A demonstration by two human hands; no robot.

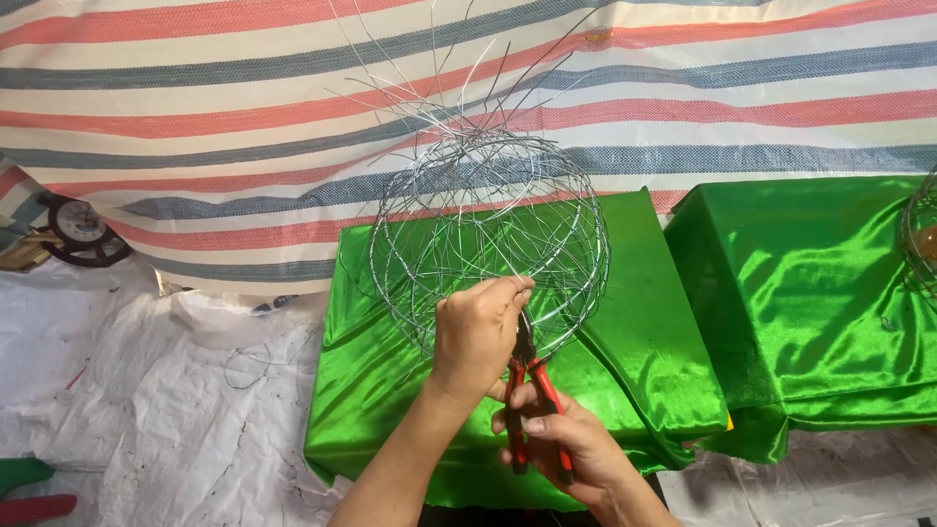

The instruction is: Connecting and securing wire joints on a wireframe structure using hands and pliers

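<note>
Left hand (475, 332) up on the round wire-mesh frame (488, 239), fingers pinched closed on a strand at its lower front. Right hand (566, 444) grips red-handled pliers (532, 390), nose up at the wire. Frame sits over the green satin-covered surface (634, 322).

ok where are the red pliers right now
In the head view the red pliers sit low and just right of centre, gripped by the right hand, their tip up under the left hand at the bottom of the wire ball frame.

The left hand (476, 330) hides the pliers' (532, 402) tips. A second wire frame (920, 234) is cut off by the right edge. The far wheel (80, 229) is half hidden.
</note>
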